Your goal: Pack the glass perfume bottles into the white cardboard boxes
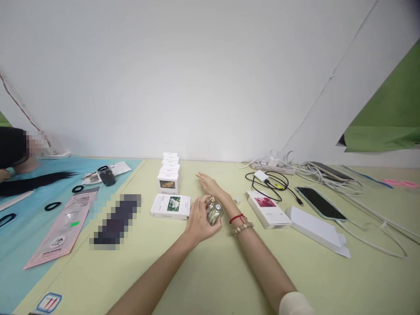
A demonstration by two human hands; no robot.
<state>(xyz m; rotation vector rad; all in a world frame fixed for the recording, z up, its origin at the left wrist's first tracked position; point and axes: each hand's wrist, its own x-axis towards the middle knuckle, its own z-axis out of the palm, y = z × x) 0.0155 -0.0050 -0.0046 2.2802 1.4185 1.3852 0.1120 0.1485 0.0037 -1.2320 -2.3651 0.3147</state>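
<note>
My left hand (197,222) is closed around small clear glass bottles (215,214) with metallic tops, one gold and one silver. How many bottles it holds cannot be made out. Just beyond them my right hand (209,184) reaches over the table, fingers stretched out and nothing seen in them. Beside my left hand lies a flat white box (164,205) with a white flower picture. Behind it stands a row of white boxes (168,184), the front one showing a golden picture. To the right of my right wrist lies a white box (269,213) with a pink flower picture.
A white carton (316,231) with a loose flap lies at right, near a phone (320,203). Black cable (262,183), white cables and a power strip (272,167) lie behind. A pink packet (64,227) and a dark jar (106,176) rest on blue cloth; another person sits far left.
</note>
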